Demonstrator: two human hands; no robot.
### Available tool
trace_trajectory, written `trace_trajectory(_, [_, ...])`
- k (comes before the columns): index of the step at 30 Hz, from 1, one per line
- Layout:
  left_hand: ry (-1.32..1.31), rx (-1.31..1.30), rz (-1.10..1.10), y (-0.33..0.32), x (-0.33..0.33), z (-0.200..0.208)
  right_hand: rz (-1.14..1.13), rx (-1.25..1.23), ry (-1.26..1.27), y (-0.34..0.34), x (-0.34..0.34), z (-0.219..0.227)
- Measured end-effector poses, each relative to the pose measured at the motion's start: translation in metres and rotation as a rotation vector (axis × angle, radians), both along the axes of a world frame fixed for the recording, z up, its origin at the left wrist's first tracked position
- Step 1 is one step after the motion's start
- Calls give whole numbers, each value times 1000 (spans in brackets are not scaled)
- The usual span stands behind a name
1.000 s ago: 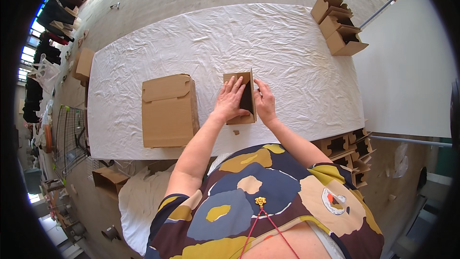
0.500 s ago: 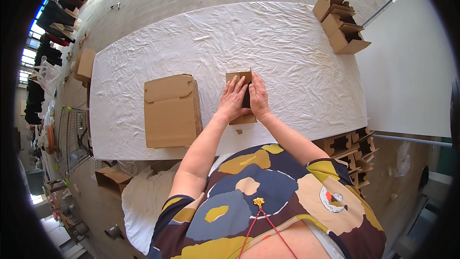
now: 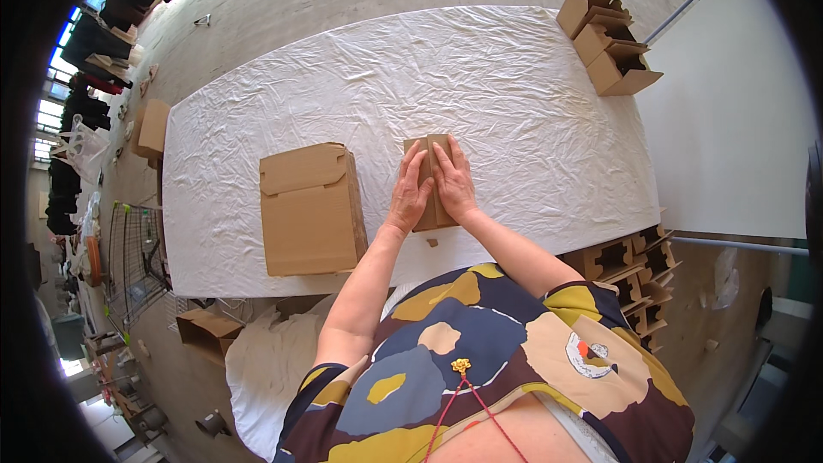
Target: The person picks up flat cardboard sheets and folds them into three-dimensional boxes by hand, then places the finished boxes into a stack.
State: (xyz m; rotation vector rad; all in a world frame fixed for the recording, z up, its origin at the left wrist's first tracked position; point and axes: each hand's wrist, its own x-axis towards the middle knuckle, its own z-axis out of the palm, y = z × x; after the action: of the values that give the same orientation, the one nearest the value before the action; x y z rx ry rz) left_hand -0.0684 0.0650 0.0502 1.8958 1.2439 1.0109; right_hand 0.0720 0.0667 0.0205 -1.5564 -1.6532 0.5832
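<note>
A small brown cardboard box [image 3: 435, 222] lies on the white cloth in front of me, and its two long top flaps are folded in so that their edges meet near the middle. My left hand [image 3: 409, 195] rests on the left flap, its fingers stretched out. On the right flap lies my right hand [image 3: 454, 182], flat, with its fingertips pointing away from me. Both hands press on the cardboard without gripping it. What is inside the box is hidden. To the left lies a thick stack of flat cardboard cartons [image 3: 307, 223]. A small brown scrap [image 3: 432, 243] sits just nearer to me.
Open cardboard boxes [image 3: 619, 79] stand at the table's far right corner. More open boxes [image 3: 630, 279] are piled below its right edge. A brown box [image 3: 152, 130] and a wire rack [image 3: 133, 249] are beyond the left edge. A white panel [image 3: 729, 111] borders the right side.
The right flap has come down over the dark opening of the box. My right hand has moved from the box's side onto the top; my left hand has shifted slightly left.
</note>
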Motion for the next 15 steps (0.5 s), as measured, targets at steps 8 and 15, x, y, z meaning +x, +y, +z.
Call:
trace_trajectory(8, [244,-35,219,-10,14,-26,64,-78,-335,-6,3,0])
trace_trajectory(15, [267,-95,199,-11,14,-29,49,-44,-392,-8,0,-7])
